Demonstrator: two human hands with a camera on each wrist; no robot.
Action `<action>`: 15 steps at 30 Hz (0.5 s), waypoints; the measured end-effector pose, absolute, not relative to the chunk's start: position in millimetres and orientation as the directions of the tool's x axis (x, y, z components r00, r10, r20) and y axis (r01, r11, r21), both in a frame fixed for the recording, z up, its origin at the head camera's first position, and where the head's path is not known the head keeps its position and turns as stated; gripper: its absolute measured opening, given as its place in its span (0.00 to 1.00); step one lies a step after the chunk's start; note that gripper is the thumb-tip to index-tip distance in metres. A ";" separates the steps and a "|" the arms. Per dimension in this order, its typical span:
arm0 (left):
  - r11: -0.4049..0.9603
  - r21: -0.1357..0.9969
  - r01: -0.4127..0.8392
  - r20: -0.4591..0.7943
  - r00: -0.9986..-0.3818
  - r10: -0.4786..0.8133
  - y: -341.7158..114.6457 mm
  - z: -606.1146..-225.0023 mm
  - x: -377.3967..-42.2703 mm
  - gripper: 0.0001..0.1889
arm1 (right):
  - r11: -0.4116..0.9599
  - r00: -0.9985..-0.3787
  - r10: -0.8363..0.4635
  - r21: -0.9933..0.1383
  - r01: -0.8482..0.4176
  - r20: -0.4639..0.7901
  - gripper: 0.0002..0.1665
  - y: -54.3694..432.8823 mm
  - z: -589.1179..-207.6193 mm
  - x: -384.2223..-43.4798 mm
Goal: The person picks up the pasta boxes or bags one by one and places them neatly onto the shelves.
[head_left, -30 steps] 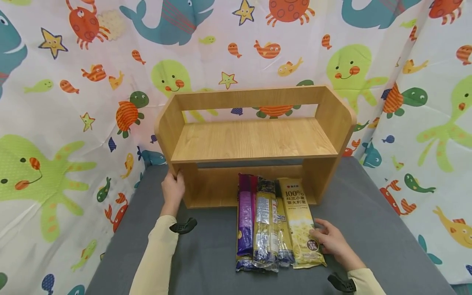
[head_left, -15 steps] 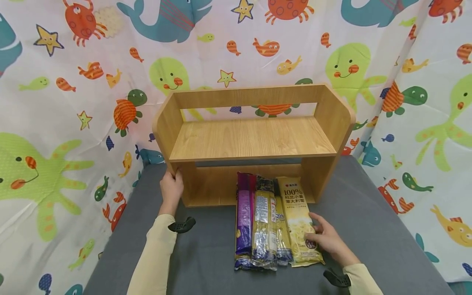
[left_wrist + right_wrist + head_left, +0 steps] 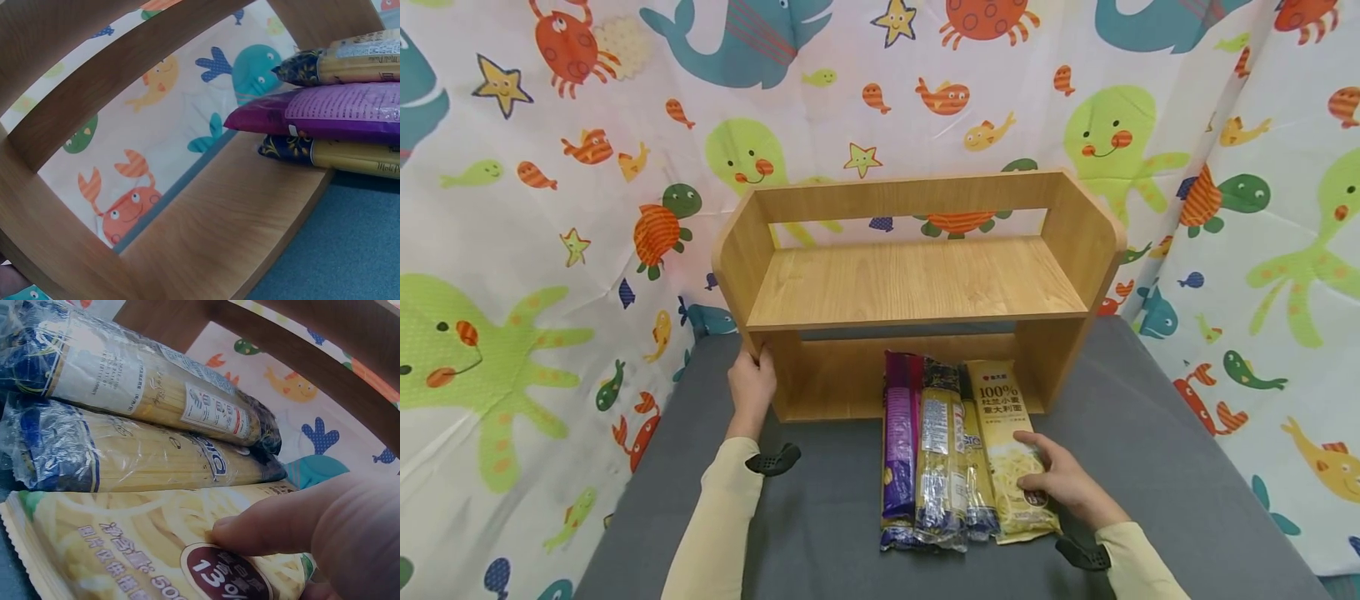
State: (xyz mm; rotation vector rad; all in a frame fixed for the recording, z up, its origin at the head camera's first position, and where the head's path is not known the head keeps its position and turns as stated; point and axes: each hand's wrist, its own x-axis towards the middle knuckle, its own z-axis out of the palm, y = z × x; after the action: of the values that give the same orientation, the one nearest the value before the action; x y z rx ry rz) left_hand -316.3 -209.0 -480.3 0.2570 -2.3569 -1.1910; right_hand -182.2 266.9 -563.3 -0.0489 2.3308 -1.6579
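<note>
A wooden shelf point(image 3: 212, 231) fills the lower left of the frame; pasta packets point(image 3: 340, 112) lie stacked at the right, their ends on its bottom board.

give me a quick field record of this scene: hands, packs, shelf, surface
left hand: grips the left side panel of the wooden shelf
right hand: rests flat on the yellow pasta pack
other packs: purple pack, clear spaghetti packs, side by side, far ends in the lower bay
upper board: bare
surface: grey mat
</note>
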 end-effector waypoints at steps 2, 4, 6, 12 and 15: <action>0.604 0.796 0.050 0.336 -0.865 -0.372 -208.7 -481.7 -316.7 0.18 | 0.362 -0.956 -0.194 -0.922 0.137 -0.219 0.50 267.1 -562.9 -183.8; 0.602 0.797 0.047 0.333 -0.866 -0.374 -208.3 -482.0 -316.7 0.18 | 0.389 -0.953 -0.202 -0.911 0.135 -0.227 0.50 267.0 -562.2 -186.0; 0.607 0.794 0.041 0.331 -0.867 -0.373 -208.0 -481.8 -317.0 0.18 | 0.389 -0.946 -0.204 -0.908 0.158 -0.252 0.50 266.3 -562.5 -187.6; 0.608 0.794 0.030 0.317 -0.873 -0.371 -208.5 -478.5 -314.7 0.19 | 0.393 -0.936 -0.224 -0.904 0.169 -0.272 0.51 264.8 -562.1 -193.4; 0.606 0.794 0.037 0.322 -0.872 -0.369 -208.3 -479.0 -314.2 0.19 | 0.396 -0.939 -0.219 -0.903 0.163 -0.266 0.51 265.3 -563.1 -192.4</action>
State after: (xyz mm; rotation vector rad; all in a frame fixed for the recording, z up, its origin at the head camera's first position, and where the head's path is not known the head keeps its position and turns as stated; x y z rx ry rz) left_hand -314.2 -208.3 -479.0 0.2633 -2.3751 -1.1891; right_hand -192.4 265.3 -563.1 -0.0480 2.3172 -1.5570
